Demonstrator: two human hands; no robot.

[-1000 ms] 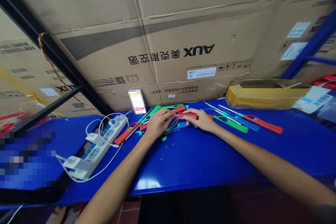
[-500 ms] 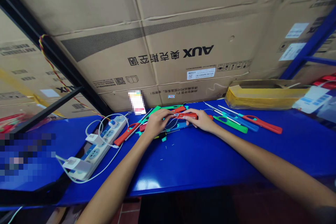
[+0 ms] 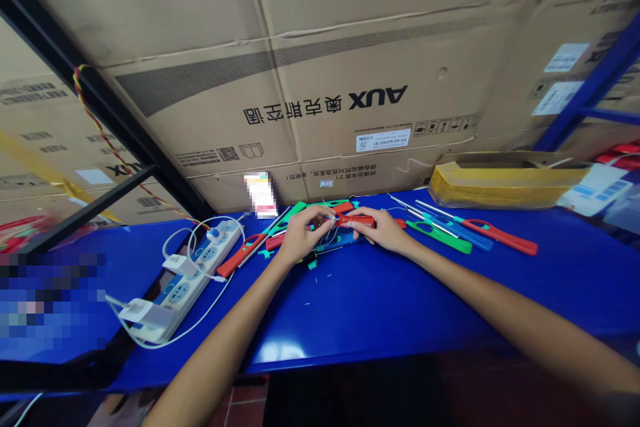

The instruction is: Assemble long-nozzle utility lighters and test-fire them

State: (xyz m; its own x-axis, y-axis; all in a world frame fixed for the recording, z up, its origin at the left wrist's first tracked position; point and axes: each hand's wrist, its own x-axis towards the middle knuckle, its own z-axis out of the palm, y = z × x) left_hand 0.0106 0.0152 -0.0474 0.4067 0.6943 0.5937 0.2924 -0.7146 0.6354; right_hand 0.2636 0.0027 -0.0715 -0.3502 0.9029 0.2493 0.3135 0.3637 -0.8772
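— Left hand (image 3: 305, 237)?
— Over the middle of a loose pile of tools, fingers curled, fingertips pressed together at one end of a red plastic handle (image 3: 355, 221), beside a thin wire (image 3: 330, 233). Exact pinch too small to tell.
— Right hand (image 3: 380, 230)?
— Fingers bent over the same handle from its other end, pinching it, not spread.
— And that handle's place?
— Between both hands, over the pile, near the back edge of a blue table (image 3: 375, 320).
— Around it?
— To the right, side by side, a green handle (image 3: 440, 237), a blue handle (image 3: 463, 233) and a second red handle (image 3: 500, 238), with thin metal rods alongside. To the left, a third red handle (image 3: 240, 257), then a white power strip (image 3: 190, 280) with white plugs and cables.
— Further back?
— A yellow-taped cardboard tray (image 3: 505, 180) against a large AUX carton (image 3: 375, 100).
— Anything small?
— A teal plastic piece (image 3: 313, 265) just below the left hand.
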